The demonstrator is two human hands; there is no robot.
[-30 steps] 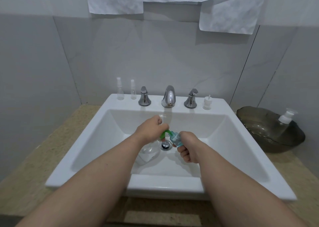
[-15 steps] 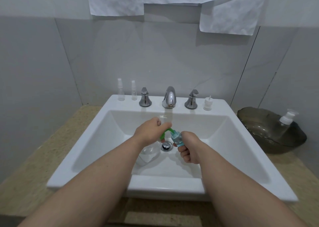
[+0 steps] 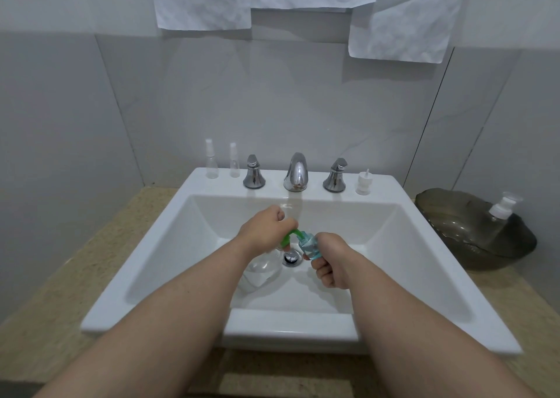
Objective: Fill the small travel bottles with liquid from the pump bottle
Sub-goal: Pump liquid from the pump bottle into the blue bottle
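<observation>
Over the basin of the glossy white sink, just above the drain, both hands sit close together, much as they did half a second ago. The left hand curls over the head of the clear, rounded pump bottle. Its green spout arcs right to meet the top of the small translucent blue travel bottle, tilted and gripped in the right hand. Two slim clear spray bottles stand on the far rim, left of the chrome faucet.

Forearms outstretched, left hand and right hand clench side by side.
</observation>
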